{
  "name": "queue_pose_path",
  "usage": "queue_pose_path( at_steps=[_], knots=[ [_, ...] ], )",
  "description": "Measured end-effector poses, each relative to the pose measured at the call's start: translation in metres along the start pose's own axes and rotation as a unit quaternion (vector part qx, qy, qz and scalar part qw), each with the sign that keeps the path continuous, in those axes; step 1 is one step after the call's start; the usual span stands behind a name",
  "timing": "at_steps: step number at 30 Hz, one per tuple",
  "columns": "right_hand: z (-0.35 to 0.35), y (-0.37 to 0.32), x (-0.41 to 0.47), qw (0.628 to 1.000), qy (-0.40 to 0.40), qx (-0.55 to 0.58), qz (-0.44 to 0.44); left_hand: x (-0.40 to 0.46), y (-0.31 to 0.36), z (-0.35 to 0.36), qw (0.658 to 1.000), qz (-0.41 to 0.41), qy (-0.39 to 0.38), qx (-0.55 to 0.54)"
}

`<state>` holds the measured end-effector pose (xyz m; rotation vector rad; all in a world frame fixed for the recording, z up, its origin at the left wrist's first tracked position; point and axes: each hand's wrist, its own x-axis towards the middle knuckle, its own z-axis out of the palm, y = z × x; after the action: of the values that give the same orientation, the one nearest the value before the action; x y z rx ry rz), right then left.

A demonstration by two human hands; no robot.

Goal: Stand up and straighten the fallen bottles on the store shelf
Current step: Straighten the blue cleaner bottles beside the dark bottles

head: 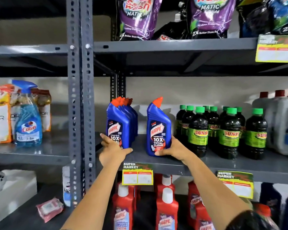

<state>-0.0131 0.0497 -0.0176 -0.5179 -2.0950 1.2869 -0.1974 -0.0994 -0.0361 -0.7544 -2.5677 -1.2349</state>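
Observation:
Two groups of blue Harpic bottles with red caps stand upright on the grey middle shelf (pixel 156 161). A row of several blue bottles (pixel 119 121) stands at the left, one behind another. My left hand (pixel 113 149) grips the base of the front bottle in that row. A single blue Harpic bottle (pixel 158 128) stands apart to the right, and my right hand (pixel 173 149) holds it around its lower right side.
Dark Sunny bottles with green caps (pixel 226 131) crowd the shelf right of my right hand, then white jugs (pixel 279 123). A grey upright post (pixel 81 97) stands left. A Colin spray bottle (pixel 27 117) is on the neighbouring shelf. Red Harpic bottles (pixel 166 209) stand below, purple pouches (pixel 138 17) above.

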Motion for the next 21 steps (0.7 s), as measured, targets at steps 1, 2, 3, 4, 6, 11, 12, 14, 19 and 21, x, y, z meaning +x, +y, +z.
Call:
queue_pose_path(
  at_steps=[1,2,3,4,6,11,12,14,19,21],
  knots=[
    [0.0003,0.0012,0.0010,1.000,0.000,-0.001,-0.001,0.0000,0.0002,0.0002,1.000,-0.001,0.000,0.004],
    [-0.0005,0.0018,0.0010,1.000,-0.002,-0.003,0.002,0.0002,0.0004,0.0002,1.000,-0.001,0.000,0.009],
    [-0.0014,0.0029,0.0011,1.000,-0.003,-0.004,0.004,-0.0002,0.0006,0.0002,1.000,-0.001,0.000,0.013],
    [-0.0021,0.0038,0.0006,1.000,-0.001,-0.011,0.010,-0.0007,0.0006,-0.0002,1.000,-0.002,0.000,0.017],
    [-0.0029,0.0039,-0.0003,1.000,0.004,-0.021,0.021,-0.0014,0.0006,-0.0012,1.000,-0.001,-0.002,0.020],
    [-0.0042,0.0039,-0.0012,0.999,0.006,-0.036,0.030,-0.0014,-0.0018,-0.0046,1.000,0.007,-0.002,0.016],
    [-0.0046,0.0035,-0.0021,0.999,0.005,-0.035,0.031,-0.0013,-0.0023,-0.0048,1.000,0.010,-0.001,0.015],
    [-0.0049,0.0041,-0.0017,0.999,0.002,-0.032,0.034,-0.0015,-0.0032,-0.0052,1.000,0.013,0.002,0.015],
    [-0.0060,0.0071,-0.0008,0.999,0.007,-0.028,0.040,-0.0023,-0.0026,-0.0058,1.000,0.018,0.002,0.017],
    [-0.0062,0.0074,-0.0001,0.999,0.007,-0.029,0.041,-0.0022,-0.0026,-0.0063,1.000,0.015,0.001,0.017]
  ],
)
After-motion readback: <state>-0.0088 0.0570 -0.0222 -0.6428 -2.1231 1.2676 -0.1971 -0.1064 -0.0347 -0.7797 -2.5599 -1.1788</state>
